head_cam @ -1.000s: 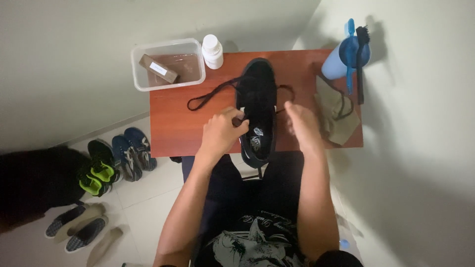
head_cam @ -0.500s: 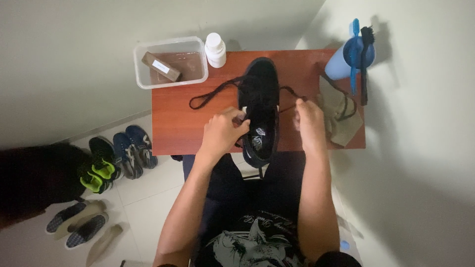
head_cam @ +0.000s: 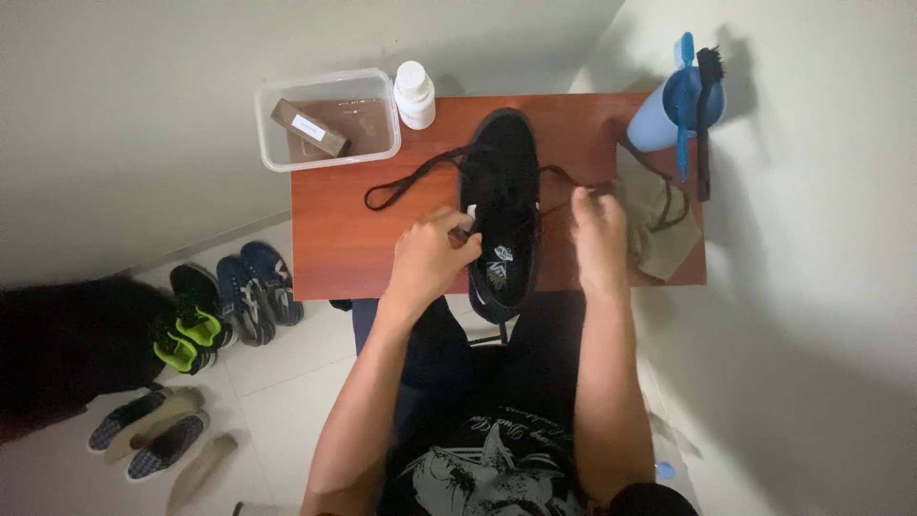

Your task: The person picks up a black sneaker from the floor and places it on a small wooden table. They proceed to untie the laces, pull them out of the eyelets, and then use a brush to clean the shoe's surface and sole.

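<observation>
Sitting at a small reddish wooden table (head_cam: 344, 239), the person works on a black shoe (head_cam: 501, 215) that lies lengthwise on it, toe pointing away and heel hanging over the near edge towards the lap. The left hand (head_cam: 430, 256) rests against the shoe's left side by the eyelets, fingers curled and pressed together, seemingly pinching the lace there. The right hand (head_cam: 597, 234) sits just right of the shoe with its fingertips closed on the black lace (head_cam: 411, 182), whose one end trails in a loop to the left while the other runs right over a beige cloth (head_cam: 659, 229). The step in hand looks like working the lace through the eyelets; whether it goes in or out cannot be told. The next move would call for a steady pull on one side while the other hand holds the shoe from sliding. A clear plastic tub (head_cam: 325, 119), a white bottle (head_cam: 415, 94) and a blue cup (head_cam: 659, 119) with brushes stand along the far edge
</observation>
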